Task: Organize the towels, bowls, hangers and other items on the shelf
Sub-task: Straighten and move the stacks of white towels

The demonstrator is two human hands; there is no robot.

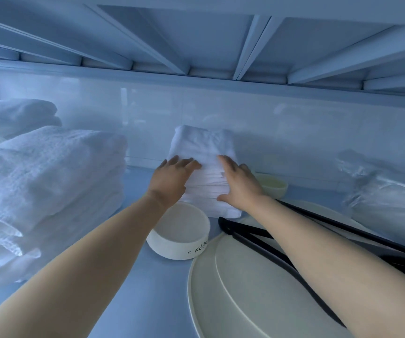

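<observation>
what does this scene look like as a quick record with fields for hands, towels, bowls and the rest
left hand: fingers flat on the left side of the small towel stack
right hand: fingers flat on the stack's right side
large towel pile: on the left, apart from the stack
lettered bowl: in front of the stack, below the left wrist
small bowl: just behind the right hand
black hangers: lying across the large plate
plastic-wrapped bundle: far right

White towels (202, 142), perhaps cream bowl (169, 248)
</observation>
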